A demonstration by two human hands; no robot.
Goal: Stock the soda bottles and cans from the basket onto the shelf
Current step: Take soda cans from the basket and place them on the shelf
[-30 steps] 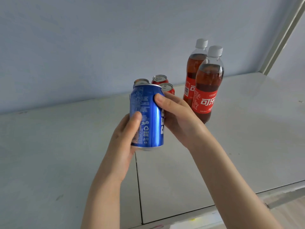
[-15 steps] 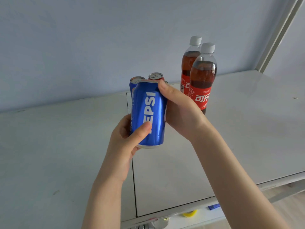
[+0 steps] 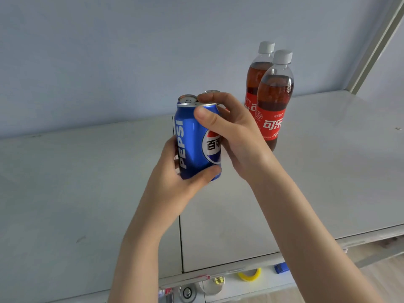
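**Blue Pepsi can (image 3: 194, 141) held upright over the shelf (image 3: 87, 193)**

The can is gripped low by the left hand (image 3: 175, 182), with the thumb curled across its base. It is pinched at the rim by the right hand (image 3: 231, 136). Just behind it, other can tops (image 3: 187, 98) are seen. Two red-labelled cola bottles (image 3: 274, 99) stand on the shelf, further right.
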